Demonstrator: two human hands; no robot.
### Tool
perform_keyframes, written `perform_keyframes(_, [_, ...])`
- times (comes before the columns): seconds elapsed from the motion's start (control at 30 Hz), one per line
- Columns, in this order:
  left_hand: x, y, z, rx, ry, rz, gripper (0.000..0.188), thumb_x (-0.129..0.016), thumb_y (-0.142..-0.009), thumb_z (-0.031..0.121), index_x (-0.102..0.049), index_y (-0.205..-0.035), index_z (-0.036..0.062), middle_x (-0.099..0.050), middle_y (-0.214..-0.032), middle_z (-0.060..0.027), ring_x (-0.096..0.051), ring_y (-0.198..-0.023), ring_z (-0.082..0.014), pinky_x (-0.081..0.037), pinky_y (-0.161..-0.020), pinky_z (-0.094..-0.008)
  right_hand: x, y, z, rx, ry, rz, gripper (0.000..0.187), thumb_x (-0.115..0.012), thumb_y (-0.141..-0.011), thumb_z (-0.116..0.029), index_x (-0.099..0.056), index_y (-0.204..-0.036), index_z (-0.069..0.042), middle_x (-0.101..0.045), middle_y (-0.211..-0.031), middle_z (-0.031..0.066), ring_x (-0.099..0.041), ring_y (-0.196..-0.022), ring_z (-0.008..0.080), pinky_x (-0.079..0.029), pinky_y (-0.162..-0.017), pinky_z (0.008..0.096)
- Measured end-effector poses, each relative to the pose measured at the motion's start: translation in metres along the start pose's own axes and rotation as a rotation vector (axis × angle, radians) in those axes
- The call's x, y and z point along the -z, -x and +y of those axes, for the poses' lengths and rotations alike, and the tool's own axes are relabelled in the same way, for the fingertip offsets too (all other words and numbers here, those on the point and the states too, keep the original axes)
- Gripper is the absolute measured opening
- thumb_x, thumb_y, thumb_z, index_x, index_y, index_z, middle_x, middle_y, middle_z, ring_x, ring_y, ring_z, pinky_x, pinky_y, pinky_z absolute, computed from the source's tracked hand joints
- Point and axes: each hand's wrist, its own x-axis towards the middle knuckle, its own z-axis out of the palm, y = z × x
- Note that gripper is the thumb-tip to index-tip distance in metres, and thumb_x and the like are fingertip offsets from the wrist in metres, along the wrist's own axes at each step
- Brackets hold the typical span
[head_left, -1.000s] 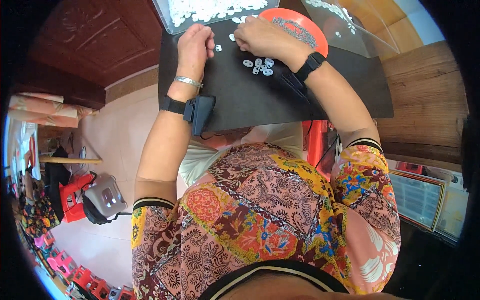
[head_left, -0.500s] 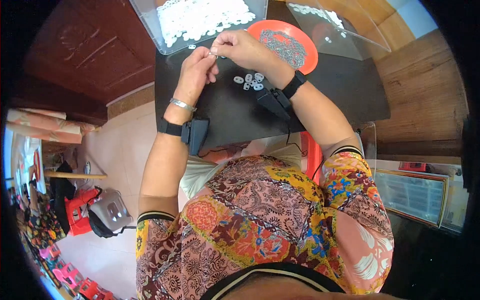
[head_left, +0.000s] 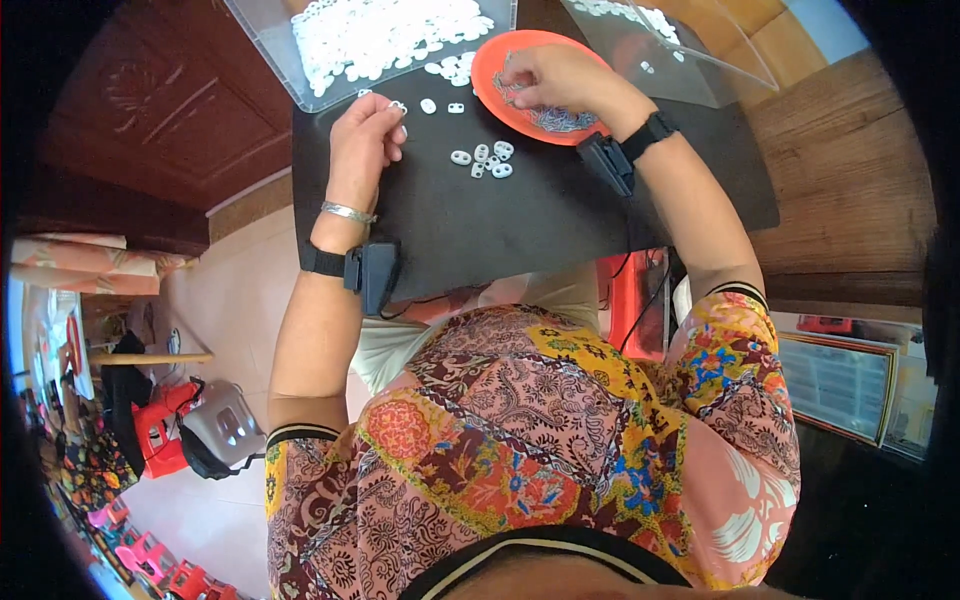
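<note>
My left hand (head_left: 366, 135) is closed above the dark table, its thumb and forefinger pinching a small white two-holed plastic piece (head_left: 398, 106). Over at the red plate (head_left: 487, 112), my right hand (head_left: 556, 78) reaches down with bent fingers into a heap of small grey metal pieces (head_left: 560, 121). Its fingertips are drawn together among them; whatever they grip is too small to make out. Two loose white pieces (head_left: 428, 105) lie between my hands. Nearer me sits a little cluster of white oval two-holed pieces (head_left: 483, 158).
A clear plastic bin (head_left: 310, 99) full of white pieces stands at the far left of the dark table (head_left: 540, 220). Behind the red plate lies a small white pile (head_left: 452, 69). At the far right, a clear sheet-sided container (head_left: 700, 75) holds more white pieces.
My hands were together over one small piece. The right hand has moved right into the red plate, while the left stays back with a white piece, uncovering loose pieces between them.
</note>
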Motion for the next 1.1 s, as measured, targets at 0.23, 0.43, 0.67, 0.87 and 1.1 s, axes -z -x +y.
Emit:
perform_keyframes(0.23, [0.006,-0.006,-0.012,-0.004,0.193,-0.016,0.011,-0.052,-0.086,0.013,-0.054,-0.075,0.01,-0.056,-0.061,0.0017,-0.047,-0.047,-0.0055,-0.032,-0.044,-0.018,-0.002,0.002,0.005,-0.039,0.244,-0.031,0.014,-0.055,-0.08,-0.018,-0.06,-0.079,-0.004,-0.061,-0.073,0.0142,-0.058,-0.072,0.0324,-0.044,-0.064,0.0445])
perform_keyframes(0.43, [0.005,-0.006,-0.012,0.006,0.25,-0.056,0.011,-0.049,-0.086,0.012,-0.052,-0.076,0.0096,-0.056,-0.063,-0.0005,-0.048,-0.049,-0.0067,-0.033,-0.045,-0.0192,-0.003,-0.003,0.005,0.003,0.262,0.079,0.011,-0.056,-0.081,-0.018,-0.061,-0.081,-0.008,-0.062,-0.075,0.0101,-0.059,-0.073,0.0285,-0.046,-0.064,0.0373])
perform_keyframes(0.67, [0.012,-0.01,-0.016,0.042,0.418,-0.105,0.011,-0.048,-0.085,0.013,-0.05,-0.076,0.0081,-0.055,-0.064,-0.0048,-0.048,-0.05,-0.0117,-0.035,-0.047,-0.0226,-0.009,-0.015,-0.014,-0.079,0.274,-0.089,0.009,-0.055,-0.078,-0.012,-0.057,-0.074,-0.005,-0.061,-0.068,0.0077,-0.059,-0.067,0.0243,-0.043,-0.06,0.0387])
perform_keyframes(0.87, [0.017,-0.013,-0.022,0.055,0.645,-0.231,0.012,-0.046,-0.085,0.013,-0.047,-0.075,0.0064,-0.052,-0.064,-0.0088,-0.045,-0.051,-0.0163,-0.036,-0.049,-0.0245,-0.011,-0.011,-0.002,-0.092,0.19,0.034,0.014,-0.059,-0.08,-0.017,-0.056,-0.072,-0.005,-0.059,-0.065,0.0095,-0.056,-0.061,0.0251,-0.042,-0.058,0.0363])
perform_keyframes(1.1, [0.012,-0.006,-0.014,0.0,0.635,-0.239,0.013,-0.047,-0.087,0.012,-0.049,-0.074,0.0079,-0.056,-0.064,-0.0052,-0.048,-0.051,-0.0116,-0.037,-0.048,-0.022,0.001,-0.005,0.001,-0.128,0.189,0.111,0.028,-0.061,-0.084,-0.03,-0.055,-0.073,-0.004,-0.056,-0.062,0.0115,-0.053,-0.058,0.026,-0.042,-0.057,0.0366])
